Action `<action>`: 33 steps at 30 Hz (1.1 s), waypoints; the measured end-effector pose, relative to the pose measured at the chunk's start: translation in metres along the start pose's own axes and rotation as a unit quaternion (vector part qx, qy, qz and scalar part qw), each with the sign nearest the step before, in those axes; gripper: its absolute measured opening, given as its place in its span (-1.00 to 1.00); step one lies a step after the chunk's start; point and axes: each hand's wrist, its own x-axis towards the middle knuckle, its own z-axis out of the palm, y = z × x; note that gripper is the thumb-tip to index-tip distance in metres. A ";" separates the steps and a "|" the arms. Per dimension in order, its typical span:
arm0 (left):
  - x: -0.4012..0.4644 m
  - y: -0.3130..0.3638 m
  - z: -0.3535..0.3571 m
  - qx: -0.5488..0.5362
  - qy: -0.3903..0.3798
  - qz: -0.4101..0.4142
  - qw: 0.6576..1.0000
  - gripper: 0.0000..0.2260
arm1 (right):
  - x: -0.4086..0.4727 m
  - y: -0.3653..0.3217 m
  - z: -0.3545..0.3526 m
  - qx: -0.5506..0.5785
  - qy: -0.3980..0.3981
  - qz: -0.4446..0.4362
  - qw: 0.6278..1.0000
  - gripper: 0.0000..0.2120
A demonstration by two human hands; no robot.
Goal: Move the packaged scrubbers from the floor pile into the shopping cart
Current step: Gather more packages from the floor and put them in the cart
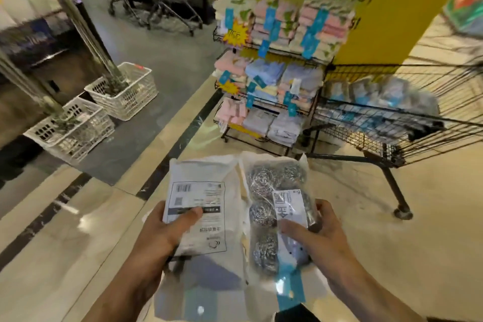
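Observation:
My left hand point(167, 227) grips a white scrubber package point(206, 183), back side up with a barcode label, thumb pressed on top. My right hand point(313, 230) grips a clear scrubber package point(266, 191) showing several steel-wool scrubbers and a blue tag. Both packages are held side by side above the floor, low in the view. The black wire shopping cart point(392, 136) stands to the upper right, with several packaged scrubbers point(379, 97) lying inside. The floor pile is out of view.
A wire rack of folded cloths point(277, 78) stands just beyond my hands against a yellow pillar point(366, 21). Two white plastic crates point(125, 91) sit on the left. Another cart point(156, 5) is far back. Beige tiled floor point(444, 243) spreads around.

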 end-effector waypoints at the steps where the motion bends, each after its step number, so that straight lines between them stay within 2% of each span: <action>1: 0.003 0.000 0.002 0.013 -0.008 -0.001 1.000 -0.64 | -0.007 0.005 -0.001 0.002 0.019 0.007 1.000 -0.53; 5: 0.016 -0.001 0.023 0.041 -0.076 -0.017 0.996 -0.65 | -0.031 0.024 -0.022 0.053 0.091 0.029 0.994 -0.54; 12: 0.031 -0.001 0.107 0.105 -0.144 -0.045 0.983 -0.49 | -0.049 0.042 -0.092 0.091 0.183 0.029 0.978 -0.55; 14: 0.033 -0.001 0.141 0.116 -0.163 -0.046 0.979 -0.57 | -0.045 0.048 -0.118 0.113 0.199 0.034 0.973 -0.54; 18: 0.035 -0.009 0.221 0.142 -0.191 -0.044 0.970 -0.73 | -0.033 0.062 -0.181 0.139 0.217 0.055 0.965 -0.54; 22: 0.031 -0.023 0.315 0.155 -0.207 -0.049 0.965 -0.77 | -0.018 0.068 -0.262 0.165 0.227 0.054 0.958 -0.55; 23: 0.028 -0.026 0.339 0.156 -0.210 -0.053 0.964 -0.75 | -0.013 0.069 -0.283 0.165 0.231 0.050 0.958 -0.56; 25: 0.023 -0.031 0.387 0.150 -0.222 -0.065 0.961 -0.58 | -0.003 0.067 -0.325 0.166 0.233 0.046 0.957 -0.55; 26: 0.021 -0.033 0.409 0.147 -0.222 -0.072 0.961 -0.57 | 0.003 0.066 -0.344 0.164 0.232 0.046 0.958 -0.54; 29: 0.017 -0.034 0.459 0.153 -0.222 -0.068 0.961 -0.73 | 0.015 0.063 -0.393 0.167 0.236 0.054 0.956 -0.53; 31: 0.018 -0.030 0.484 0.161 -0.222 -0.071 0.959 -0.70 | 0.026 0.060 -0.416 0.174 0.236 0.056 0.954 -0.53; 33: 0.023 -0.022 0.505 0.163 -0.226 -0.071 0.958 -0.59 | 0.040 0.055 -0.434 0.179 0.233 0.057 0.954 -0.53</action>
